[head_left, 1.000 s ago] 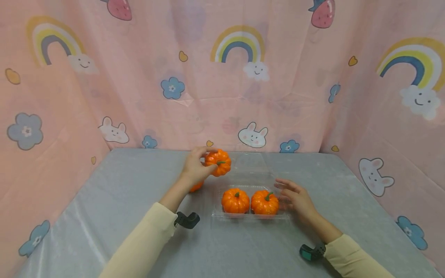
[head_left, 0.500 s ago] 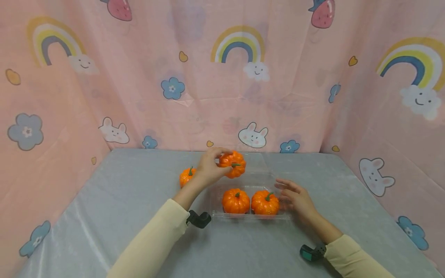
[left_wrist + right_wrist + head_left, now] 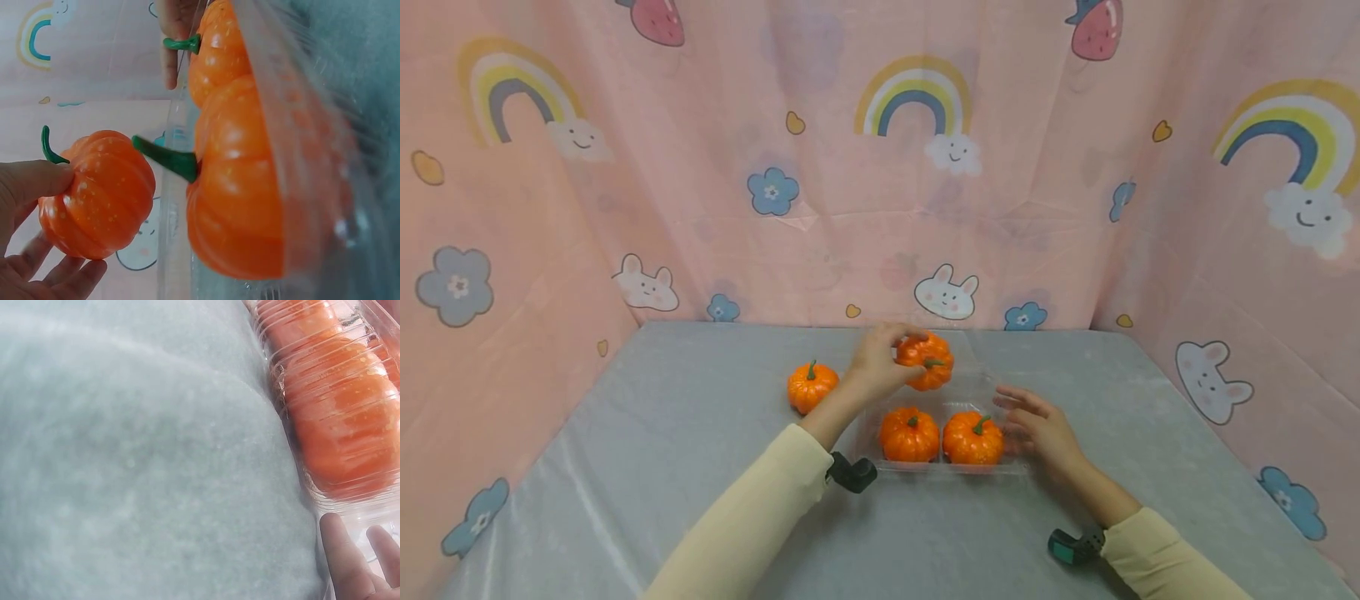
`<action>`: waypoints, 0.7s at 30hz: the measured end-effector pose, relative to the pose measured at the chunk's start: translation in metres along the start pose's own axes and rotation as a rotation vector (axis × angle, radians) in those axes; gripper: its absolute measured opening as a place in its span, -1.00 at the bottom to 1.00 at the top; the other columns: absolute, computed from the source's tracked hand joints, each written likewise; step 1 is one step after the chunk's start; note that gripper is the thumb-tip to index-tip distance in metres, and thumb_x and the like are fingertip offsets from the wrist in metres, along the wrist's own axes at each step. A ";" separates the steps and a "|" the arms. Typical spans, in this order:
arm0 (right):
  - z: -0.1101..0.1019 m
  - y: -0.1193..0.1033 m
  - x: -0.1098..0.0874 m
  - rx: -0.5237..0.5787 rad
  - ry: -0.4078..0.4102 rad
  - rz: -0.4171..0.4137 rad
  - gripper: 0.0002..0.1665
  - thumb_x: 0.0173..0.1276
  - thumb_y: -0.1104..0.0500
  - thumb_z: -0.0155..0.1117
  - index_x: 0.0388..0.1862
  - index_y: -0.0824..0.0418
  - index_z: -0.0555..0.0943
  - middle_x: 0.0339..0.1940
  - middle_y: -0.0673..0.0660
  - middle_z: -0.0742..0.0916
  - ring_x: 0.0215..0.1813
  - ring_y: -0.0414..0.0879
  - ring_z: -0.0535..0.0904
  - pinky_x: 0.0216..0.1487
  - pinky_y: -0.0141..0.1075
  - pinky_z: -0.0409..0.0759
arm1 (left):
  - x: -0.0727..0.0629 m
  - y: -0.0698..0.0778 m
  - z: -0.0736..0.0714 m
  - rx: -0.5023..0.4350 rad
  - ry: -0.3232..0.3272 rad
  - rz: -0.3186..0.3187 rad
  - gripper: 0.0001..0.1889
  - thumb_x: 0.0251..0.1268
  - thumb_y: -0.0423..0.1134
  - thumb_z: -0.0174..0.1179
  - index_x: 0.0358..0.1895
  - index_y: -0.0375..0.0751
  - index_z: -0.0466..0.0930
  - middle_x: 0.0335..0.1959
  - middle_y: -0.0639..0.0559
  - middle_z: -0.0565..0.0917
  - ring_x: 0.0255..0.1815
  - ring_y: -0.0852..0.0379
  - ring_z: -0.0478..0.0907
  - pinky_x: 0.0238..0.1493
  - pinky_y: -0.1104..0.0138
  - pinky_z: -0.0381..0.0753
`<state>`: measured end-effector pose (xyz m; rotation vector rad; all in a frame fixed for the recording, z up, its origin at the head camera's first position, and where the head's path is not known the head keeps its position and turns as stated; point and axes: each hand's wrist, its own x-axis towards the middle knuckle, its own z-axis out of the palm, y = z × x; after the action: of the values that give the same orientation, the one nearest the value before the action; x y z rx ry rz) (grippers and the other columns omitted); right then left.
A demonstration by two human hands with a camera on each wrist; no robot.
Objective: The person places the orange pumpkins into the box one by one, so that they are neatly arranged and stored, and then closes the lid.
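Okay, so the lifted pumpkin is held up over the back part of the clear plastic box, not touching it, with a gap showing beside the rim in the left wrist view. That's what I'd say any next move hinges on: it's high and toward the rear of the box, so the hollow looks to be below it and a bit nearer the person. Can't pin down how far past the rim it is. No real long axis to fuss over, it's squat and round, but its stem tips sideways, seemingly toward the box's right. The left hand has it, reaching across from the box's left, thumb by the stem and fingers curled round the far side, so a snug pinch. Down in the box sit a left pumpkin and a right pumpkin, side by side, stems up, with bare plastic showing behind them. Just outside, to the box's left, is a loose pumpkin. The right hand is the nearer one to the box's right end, fingers fairly straight and not wrapped round anything; whether they press the plastic, I can't tell. What looks like the lid lies back behind the box.
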<state>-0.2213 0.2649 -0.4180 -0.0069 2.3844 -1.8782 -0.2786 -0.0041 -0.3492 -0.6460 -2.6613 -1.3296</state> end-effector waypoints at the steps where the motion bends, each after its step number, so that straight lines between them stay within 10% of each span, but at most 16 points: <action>1: 0.000 0.000 0.000 -0.001 -0.002 -0.001 -0.43 0.52 0.13 -0.09 0.45 0.26 0.25 0.42 0.37 0.38 -0.10 -0.17 0.63 -0.13 -0.17 0.71 | 0.000 0.000 0.002 0.000 -0.005 -0.001 -0.55 0.08 -0.27 0.39 0.09 0.00 0.59 0.13 -0.01 0.52 0.11 -0.02 0.43 0.10 0.14 0.53; 21: -0.001 0.004 0.001 0.012 -0.017 -0.018 -0.43 0.52 0.11 -0.08 0.45 0.26 0.25 0.42 0.39 0.38 -0.10 -0.20 0.64 -0.14 -0.19 0.71 | 0.009 0.014 0.038 0.062 -0.080 -0.080 -0.54 0.07 -0.37 0.39 0.10 -0.04 0.59 0.14 0.01 0.56 0.18 0.03 0.47 0.25 0.19 0.49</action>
<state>-0.2220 0.2672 -0.4215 -0.0439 2.3697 -1.8931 -0.2774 0.0358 -0.3598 -0.6035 -2.8076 -1.2597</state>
